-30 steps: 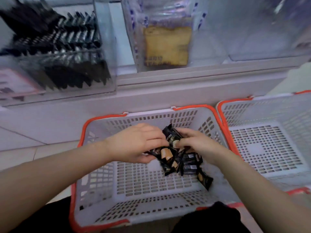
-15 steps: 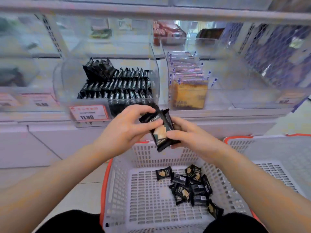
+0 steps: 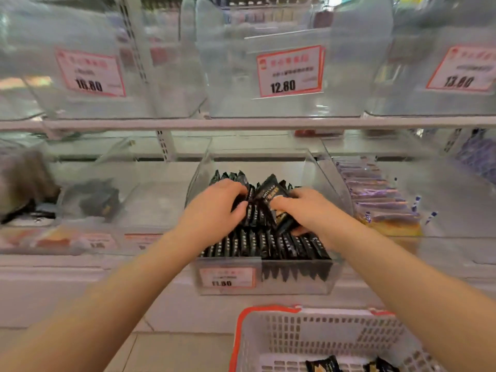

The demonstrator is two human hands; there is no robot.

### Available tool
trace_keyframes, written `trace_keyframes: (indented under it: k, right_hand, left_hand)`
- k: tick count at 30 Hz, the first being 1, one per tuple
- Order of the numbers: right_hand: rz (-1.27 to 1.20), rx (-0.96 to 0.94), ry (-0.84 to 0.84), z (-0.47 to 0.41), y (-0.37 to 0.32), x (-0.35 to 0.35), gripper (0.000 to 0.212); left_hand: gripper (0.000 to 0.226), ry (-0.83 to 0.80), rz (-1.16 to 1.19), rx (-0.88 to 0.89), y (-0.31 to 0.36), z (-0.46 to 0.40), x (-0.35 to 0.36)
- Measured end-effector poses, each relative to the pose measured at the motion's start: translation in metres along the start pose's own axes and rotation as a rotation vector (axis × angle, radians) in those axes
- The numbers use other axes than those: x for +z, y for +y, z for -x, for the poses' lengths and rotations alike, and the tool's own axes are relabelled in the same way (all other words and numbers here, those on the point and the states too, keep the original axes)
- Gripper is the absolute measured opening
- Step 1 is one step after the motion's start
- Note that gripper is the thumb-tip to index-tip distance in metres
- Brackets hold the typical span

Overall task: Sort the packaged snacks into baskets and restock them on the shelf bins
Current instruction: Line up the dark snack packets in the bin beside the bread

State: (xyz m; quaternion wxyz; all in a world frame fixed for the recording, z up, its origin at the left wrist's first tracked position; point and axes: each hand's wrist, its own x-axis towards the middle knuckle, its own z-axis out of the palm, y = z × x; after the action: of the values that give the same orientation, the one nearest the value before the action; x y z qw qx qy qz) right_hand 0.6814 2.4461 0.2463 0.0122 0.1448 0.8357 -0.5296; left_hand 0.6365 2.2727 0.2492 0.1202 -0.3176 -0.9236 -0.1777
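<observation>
So you've lifted that small stack of black foil snack packs [image 3: 276, 204] out of the orange-rimmed white basket [image 3: 316, 342] into the clear shelf bin [image 3: 264, 277], right hand [image 3: 308, 210] pinching it, left hand [image 3: 214, 213] curled over the standing row, so it's nearly restocked.

Both bare arms reach forward and up, converging. The left hand [image 3: 214, 208] lies palm down with its fingers curled. The right hand [image 3: 303, 210] pinches, thumb pointing toward the left hand.
</observation>
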Motion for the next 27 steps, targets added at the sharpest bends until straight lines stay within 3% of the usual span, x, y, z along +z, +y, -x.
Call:
trace_keyframes:
  k: [5, 9, 12, 15, 18, 19, 21, 24, 27]
  right_hand:
    - [0.450, -0.051, 0.150, -0.066, -0.010, 0.010, 0.031]
    - [0.616, -0.086, 0.180, -0.102, -0.018, 0.028, 0.036]
    - [0.660, -0.102, 0.133, -0.112, -0.022, 0.042, 0.036]
    - [0.738, -0.075, -0.075, -0.110, -0.023, 0.045, 0.039]
    - [0.851, -0.016, -0.216, -0.103, -0.021, 0.037, 0.080]
    - [0.839, 0.016, -0.231, -0.103, -0.020, 0.035, 0.085]
    - [0.784, 0.035, -0.203, -0.106, -0.018, 0.034, 0.073]
    - [0.688, -0.064, -0.005, -0.113, -0.012, 0.038, 0.049]
    - [0.617, -0.181, 0.143, -0.119, 0.001, 0.043, 0.048]
  left_hand:
    - [0.032, -0.282, -0.284, -0.086, -0.027, -0.057, 0.004]
    - [0.042, -0.423, -0.365, -0.095, -0.036, -0.089, 0.015]
    - [0.050, -0.533, -0.361, -0.102, -0.040, -0.105, 0.023]
    - [0.058, -0.649, -0.316, -0.096, -0.042, -0.111, 0.029]
    - [0.065, -0.643, -0.297, -0.078, -0.045, -0.114, 0.032]
    - [0.067, -0.633, -0.300, -0.084, -0.046, -0.114, 0.032]
    - [0.070, -0.591, -0.294, -0.090, -0.047, -0.116, 0.034]
    - [0.063, -0.473, -0.269, -0.076, -0.049, -0.118, 0.037]
    - [0.056, -0.451, -0.298, -0.032, -0.050, -0.119, 0.041]
